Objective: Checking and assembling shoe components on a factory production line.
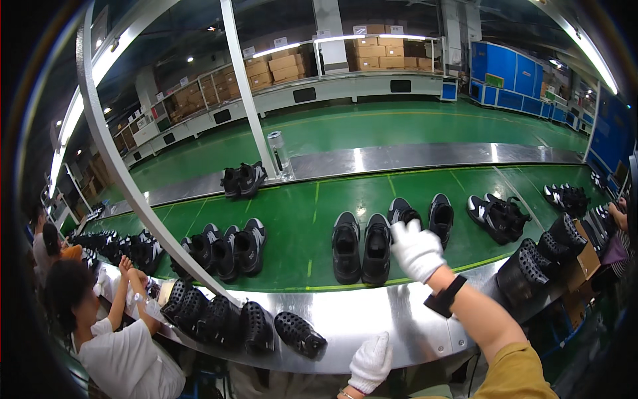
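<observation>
My right hand [417,253], in a white knit glove, reaches over the green belt. Its fingers are bent at the near end of a black-and-grey sneaker [403,209] and appear to grip it, though the glove hides the contact. Just right of that shoe stands another black-and-grey sneaker [440,216]. To the left, two matching sneakers [361,249] stand side by side, toes pointing away. Low in the view, my left hand [372,362], also white-gloved, hovers by the near edge of the metal ledge [405,319]. Its fingers are closed together with nothing visible in them.
Several black perforated shoe-shaped pieces [299,334] line the ledge at left; more [524,272] stand at right. Other sneakers [498,218] rest along the green belt [299,233]. A white upright post [149,213] crosses the left side. A co-worker [119,346] sits at left.
</observation>
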`<action>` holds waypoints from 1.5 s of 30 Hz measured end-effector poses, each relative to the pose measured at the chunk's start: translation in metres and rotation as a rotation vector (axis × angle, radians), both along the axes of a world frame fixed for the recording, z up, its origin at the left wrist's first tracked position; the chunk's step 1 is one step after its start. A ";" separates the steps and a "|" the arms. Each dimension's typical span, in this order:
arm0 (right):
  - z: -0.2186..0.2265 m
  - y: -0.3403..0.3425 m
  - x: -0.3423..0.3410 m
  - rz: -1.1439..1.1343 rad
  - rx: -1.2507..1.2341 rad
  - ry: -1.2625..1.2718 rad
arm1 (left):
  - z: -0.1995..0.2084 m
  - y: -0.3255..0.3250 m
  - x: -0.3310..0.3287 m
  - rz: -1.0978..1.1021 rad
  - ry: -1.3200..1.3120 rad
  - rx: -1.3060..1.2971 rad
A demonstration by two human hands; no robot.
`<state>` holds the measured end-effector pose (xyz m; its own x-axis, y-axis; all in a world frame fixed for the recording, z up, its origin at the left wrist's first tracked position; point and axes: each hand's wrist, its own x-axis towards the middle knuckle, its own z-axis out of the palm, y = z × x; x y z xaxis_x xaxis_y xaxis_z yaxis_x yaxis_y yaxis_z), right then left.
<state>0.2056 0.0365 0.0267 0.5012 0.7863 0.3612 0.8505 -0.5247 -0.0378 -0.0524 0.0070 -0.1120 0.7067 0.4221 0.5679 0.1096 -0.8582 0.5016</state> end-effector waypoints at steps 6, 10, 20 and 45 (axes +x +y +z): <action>-0.016 0.074 -0.051 0.172 -0.184 0.599 | 0.004 0.001 0.002 0.013 -0.055 0.044; -0.027 0.105 -0.052 0.192 -0.252 0.491 | -0.001 0.000 0.000 -0.008 0.056 -0.020; 0.035 -0.095 -0.069 0.472 -0.312 0.651 | -0.002 -0.001 -0.011 0.390 -0.209 -0.225; -0.066 -0.186 -0.027 0.081 0.143 0.466 | 0.114 -0.069 0.052 -0.318 0.409 0.436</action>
<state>0.1785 -0.1498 -0.0389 0.5744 0.7883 0.2205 0.7637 -0.4191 -0.4910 -0.0004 -0.0621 0.0015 0.9529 -0.0489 0.2993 -0.0744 -0.9945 0.0744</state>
